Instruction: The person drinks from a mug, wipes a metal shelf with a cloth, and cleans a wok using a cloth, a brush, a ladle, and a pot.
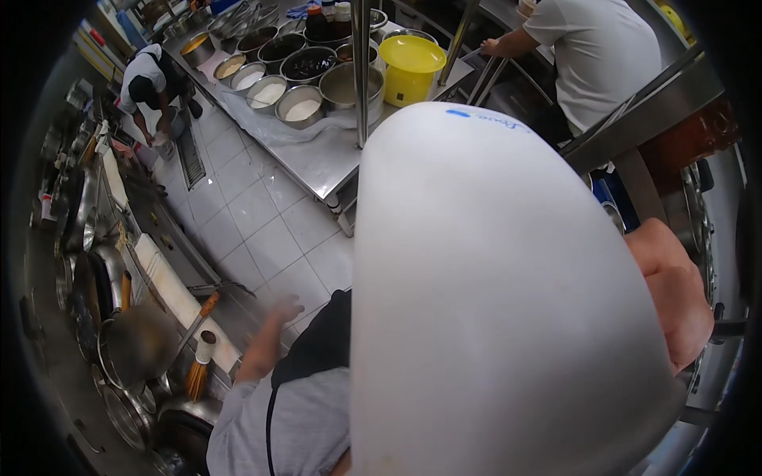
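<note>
A large white dish (508, 301) is held up close to the camera and fills the middle and right of the head view. Blue lettering runs along its far rim. My right hand (673, 293) grips its right edge with the fingers curled; part of the grip is hidden behind the dish. Lower left, my left hand (282, 311) reaches out over the floor, slightly blurred, its fingers stretched and holding nothing. Near it, on the cooking range, are a bamboo brush (198, 374) and a wooden-handled tool (208, 305).
A steel table (321, 170) beyond the dish carries several metal bowls and a yellow tub (409, 75). One person (149, 79) bends down at the far left; another person (595, 59) in white works upper right. Pans line the left range (151, 262). The floor (246, 206) is tiled.
</note>
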### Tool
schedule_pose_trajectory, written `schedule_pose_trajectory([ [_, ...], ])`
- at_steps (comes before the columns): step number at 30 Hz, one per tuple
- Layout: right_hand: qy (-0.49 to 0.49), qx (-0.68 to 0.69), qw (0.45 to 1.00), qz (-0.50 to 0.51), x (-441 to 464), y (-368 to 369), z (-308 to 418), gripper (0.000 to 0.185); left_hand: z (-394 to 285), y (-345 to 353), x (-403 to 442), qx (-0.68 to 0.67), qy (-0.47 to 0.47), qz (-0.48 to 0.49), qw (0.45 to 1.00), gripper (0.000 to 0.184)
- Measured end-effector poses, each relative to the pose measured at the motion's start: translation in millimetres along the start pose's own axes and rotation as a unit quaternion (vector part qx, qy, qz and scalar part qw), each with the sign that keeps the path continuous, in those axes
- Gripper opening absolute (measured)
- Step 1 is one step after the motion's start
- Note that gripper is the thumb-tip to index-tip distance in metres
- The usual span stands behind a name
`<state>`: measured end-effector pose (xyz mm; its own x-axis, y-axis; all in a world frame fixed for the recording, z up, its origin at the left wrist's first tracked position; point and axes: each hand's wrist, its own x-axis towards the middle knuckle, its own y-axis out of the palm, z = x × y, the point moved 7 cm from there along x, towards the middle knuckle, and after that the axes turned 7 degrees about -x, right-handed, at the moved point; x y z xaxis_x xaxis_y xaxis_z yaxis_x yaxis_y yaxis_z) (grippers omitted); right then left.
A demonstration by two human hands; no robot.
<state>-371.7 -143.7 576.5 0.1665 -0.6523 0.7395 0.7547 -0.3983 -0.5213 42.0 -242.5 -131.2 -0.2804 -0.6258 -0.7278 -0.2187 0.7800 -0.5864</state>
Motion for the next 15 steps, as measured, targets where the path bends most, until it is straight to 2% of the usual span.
schedule_pose_trajectory([
  [10,-0.036,-0.004,0.998,-0.041,8,7,5,0.022,-9,3,11,-0.125,0.05,-0.048,0.99,0.052],
  [13,-0.041,-0.005,0.998,-0.05,10,7,6,0.024,-12,0,18,-0.103,0.096,-0.065,0.988,0.049],
  [15,-0.046,-0.007,0.997,-0.055,11,7,8,0.025,-5,0,21,-0.112,0.081,-0.058,0.989,0.048],
])
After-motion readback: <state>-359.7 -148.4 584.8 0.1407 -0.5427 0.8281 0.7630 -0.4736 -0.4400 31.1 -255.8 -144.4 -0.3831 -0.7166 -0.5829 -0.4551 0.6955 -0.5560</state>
